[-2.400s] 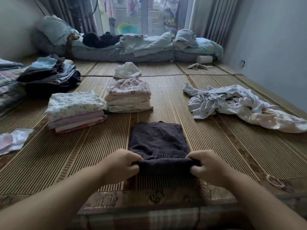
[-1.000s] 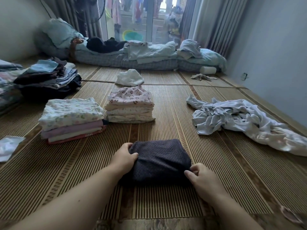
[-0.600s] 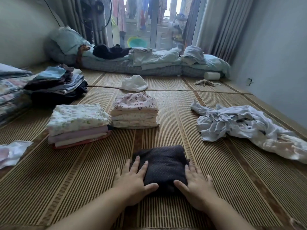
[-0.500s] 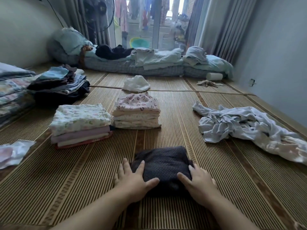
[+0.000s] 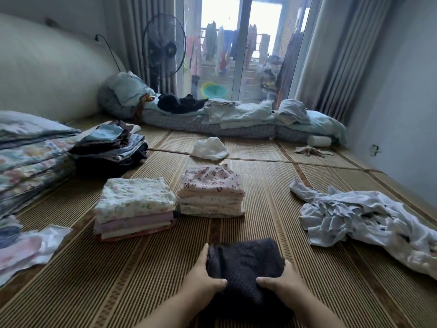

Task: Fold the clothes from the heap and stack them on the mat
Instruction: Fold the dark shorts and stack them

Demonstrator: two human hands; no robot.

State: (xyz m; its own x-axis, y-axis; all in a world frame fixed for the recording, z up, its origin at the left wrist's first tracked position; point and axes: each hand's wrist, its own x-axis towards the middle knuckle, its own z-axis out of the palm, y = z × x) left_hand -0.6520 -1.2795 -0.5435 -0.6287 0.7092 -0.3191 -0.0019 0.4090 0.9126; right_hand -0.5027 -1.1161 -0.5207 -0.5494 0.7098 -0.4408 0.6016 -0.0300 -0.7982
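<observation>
The dark folded garment (image 5: 243, 263) is lying at the near middle of the mat (image 5: 142, 280), flat on the woven surface. Its left edge is being gripped by the left hand (image 5: 203, 278): the thumb is being laid across the top of the cloth while the fingers are running along the side. Whether the fingertips are reaching under the fold cannot be told. The right edge is being gripped in the same manner by the right hand (image 5: 281, 280), with the thumb on top and the fingers mostly hidden behind the cloth.

Beyond the garment, two folded piles are standing just beside each other: the floral stack (image 5: 134, 207) on the left and the heart-print stack (image 5: 211, 192) on the right. The heap of pale unfolded clothes (image 5: 354, 218) is lying well apart to the right, also on the mat.

A pile of dark and blue clothes (image 5: 111, 147) is sitting behind the floral stack. A white cloth (image 5: 209, 147) is lying beyond the heart-print stack. Folded quilts (image 5: 28, 157) are being stored at the far left edge. Low bedding (image 5: 236, 121) is stretching along the glass door, and a standing fan (image 5: 164, 47) is positioned behind its left end.
</observation>
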